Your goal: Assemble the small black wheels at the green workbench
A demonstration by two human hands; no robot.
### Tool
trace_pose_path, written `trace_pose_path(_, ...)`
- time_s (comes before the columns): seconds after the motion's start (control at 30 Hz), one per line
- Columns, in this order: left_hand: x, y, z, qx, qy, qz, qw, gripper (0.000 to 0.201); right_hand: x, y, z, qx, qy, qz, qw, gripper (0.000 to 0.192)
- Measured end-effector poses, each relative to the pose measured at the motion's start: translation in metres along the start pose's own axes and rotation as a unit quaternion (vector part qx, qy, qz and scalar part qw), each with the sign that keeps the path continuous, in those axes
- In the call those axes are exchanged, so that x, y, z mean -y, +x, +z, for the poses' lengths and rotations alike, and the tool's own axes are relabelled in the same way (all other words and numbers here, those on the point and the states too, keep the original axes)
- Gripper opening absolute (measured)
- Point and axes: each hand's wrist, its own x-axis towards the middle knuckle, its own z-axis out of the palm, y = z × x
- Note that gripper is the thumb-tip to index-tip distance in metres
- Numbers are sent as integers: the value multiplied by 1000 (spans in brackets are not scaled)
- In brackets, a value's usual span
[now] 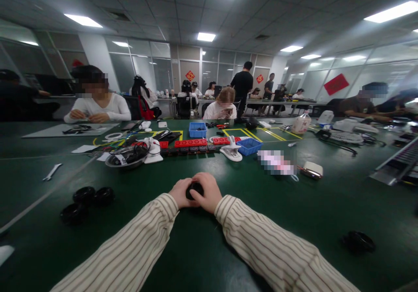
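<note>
Both hands meeting dead centre on the green counter (209, 257), wrapped around one small black wheel (194, 190). Left hand (180, 193) cupping it from its side, right hand (207, 191) curled over the top and far edge, so only a dark sliver peeking out between the thumbs. Looks like a two-sided squeeze to keep the round thing from rolling or twisting, though can't tell exactly what the fingers are doing underneath. Grip on both sides closed snug around the wheel, no gap visible.

Forearms in striped sleeves (267, 248) coming in as a V from the bottom corners, wrists low and close to the counter, elbows spread wide. Braced, steady pose, nothing lifted high.

Three more black wheels (86, 200) clustered well off to the left, probably parked as a batch within easy reach. Another black round part (358, 241) alone far to the right. A small wrench (52, 171) lying further left. Red power strips (191, 143) and blue bins (197, 129) across the middle, other people seated at the far side.
</note>
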Motion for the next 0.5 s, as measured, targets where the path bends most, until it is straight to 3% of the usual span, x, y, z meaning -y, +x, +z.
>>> trace_pose_path(0.1,-9,-8,1,-42,14,-34,998,68,-5,-1,3,-8,-50,82,995,37)
trace_pose_path(0.2,-16,-13,3,-64,30,-69,995,54,-8,-1,7,9,-72,114,991,38)
trace_pose_path(0.33,-19,-16,6,-67,44,-90,993,39,-8,-1,9,25,-59,90,994,26)
trace_pose_path(0.5,-11,-14,5,-45,39,-50,997,42,-4,-2,1,63,-14,-10,998,20)
